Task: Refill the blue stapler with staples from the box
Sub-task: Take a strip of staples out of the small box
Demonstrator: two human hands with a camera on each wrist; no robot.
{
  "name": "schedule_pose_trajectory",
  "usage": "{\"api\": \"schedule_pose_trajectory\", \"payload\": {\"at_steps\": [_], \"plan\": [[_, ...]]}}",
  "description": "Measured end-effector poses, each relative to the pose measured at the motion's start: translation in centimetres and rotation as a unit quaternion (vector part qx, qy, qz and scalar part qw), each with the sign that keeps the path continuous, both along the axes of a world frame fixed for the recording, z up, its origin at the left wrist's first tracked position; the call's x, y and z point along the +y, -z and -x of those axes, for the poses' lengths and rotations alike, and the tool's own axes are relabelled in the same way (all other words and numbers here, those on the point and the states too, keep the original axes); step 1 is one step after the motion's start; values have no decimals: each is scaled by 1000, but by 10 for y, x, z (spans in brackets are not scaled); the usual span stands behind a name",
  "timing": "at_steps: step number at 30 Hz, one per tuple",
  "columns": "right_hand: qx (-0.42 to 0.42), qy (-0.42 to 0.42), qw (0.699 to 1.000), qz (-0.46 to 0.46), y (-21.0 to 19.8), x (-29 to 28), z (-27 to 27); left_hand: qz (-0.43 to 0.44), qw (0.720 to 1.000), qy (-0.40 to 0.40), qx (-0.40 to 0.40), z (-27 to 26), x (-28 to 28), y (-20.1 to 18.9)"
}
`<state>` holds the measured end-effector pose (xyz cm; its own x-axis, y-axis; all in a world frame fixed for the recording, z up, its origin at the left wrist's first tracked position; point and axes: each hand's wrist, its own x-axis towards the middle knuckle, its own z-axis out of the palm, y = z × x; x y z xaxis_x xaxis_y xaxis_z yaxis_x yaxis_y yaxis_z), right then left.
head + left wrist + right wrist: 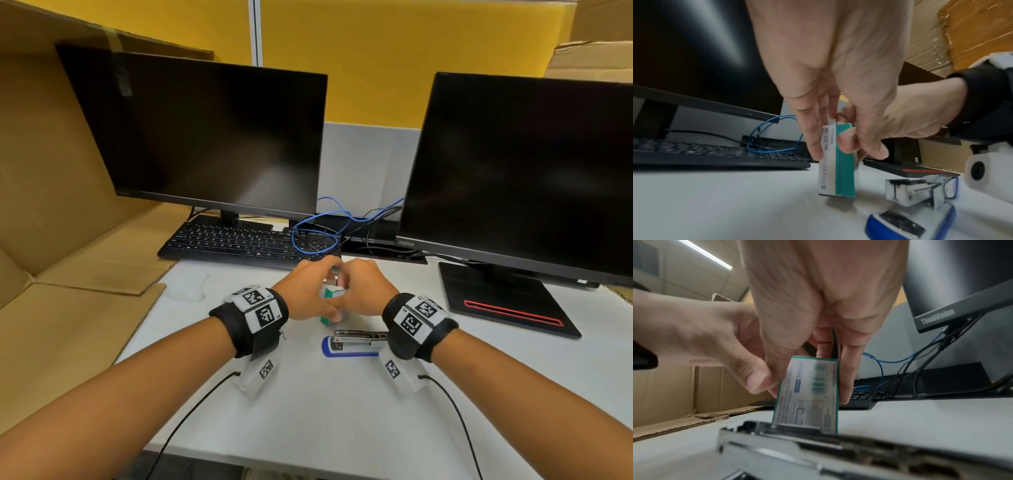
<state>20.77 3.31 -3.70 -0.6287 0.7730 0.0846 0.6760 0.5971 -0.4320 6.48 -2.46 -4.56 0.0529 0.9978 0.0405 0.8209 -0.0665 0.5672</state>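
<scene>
A small white and teal staple box (331, 297) (836, 164) (809, 395) stands on end between both hands, at or just above the white desk (308, 404). My left hand (327, 291) (838, 146) pinches its sides from the left. My right hand (346, 286) (809, 379) grips it from the right, with fingers over its top end, which is hidden. The blue stapler (354, 344) (920, 203) (818, 451) lies open just in front of the box, under my right wrist, its metal magazine exposed.
A black keyboard (239, 243) and a looped blue cable (318, 226) lie just behind the hands. Two dark monitors (212, 137) (527, 178) stand at the back. The right monitor's flat base (507, 301) is at the right, flattened cardboard (68, 308) at the left.
</scene>
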Motion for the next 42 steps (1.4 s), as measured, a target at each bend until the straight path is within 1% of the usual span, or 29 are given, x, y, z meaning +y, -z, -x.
{"api": "schedule_pose_trajectory", "payload": {"at_steps": [6, 8, 11, 14, 20, 22, 24, 28, 33, 37, 42], "plan": [[5, -36, 999, 13, 6, 3, -4, -7, 1000, 8, 5, 11, -8, 3], [18, -62, 997, 30, 6, 5, -8, -13, 1000, 15, 14, 16, -10, 4], [44, -84, 992, 86, 5, 10, -16, -22, 999, 12, 29, 24, -11, 3], [57, -97, 990, 87, 6, 13, -22, -33, 999, 8, 29, 28, -11, 3], [70, -104, 989, 75, 12, 15, -19, -49, 998, -34, -22, 29, -13, 11], [46, -123, 990, 44, 10, 15, -16, -53, 997, -40, -25, 30, -12, 12], [4, -146, 989, 7, 5, 14, -10, -50, 998, -45, -21, 31, -12, 13], [-107, -177, 977, -49, -4, 17, 8, -44, 997, -52, -27, 31, -11, 12], [-200, -175, 964, -25, -15, 21, 29, -32, 997, -63, -23, 28, -12, 6], [-219, -206, 953, -25, -18, 20, 37, -28, 997, -68, -26, 28, -13, 6], [-196, -239, 950, -36, -14, 24, 33, -29, 997, -73, -23, 27, -14, 6]]}}
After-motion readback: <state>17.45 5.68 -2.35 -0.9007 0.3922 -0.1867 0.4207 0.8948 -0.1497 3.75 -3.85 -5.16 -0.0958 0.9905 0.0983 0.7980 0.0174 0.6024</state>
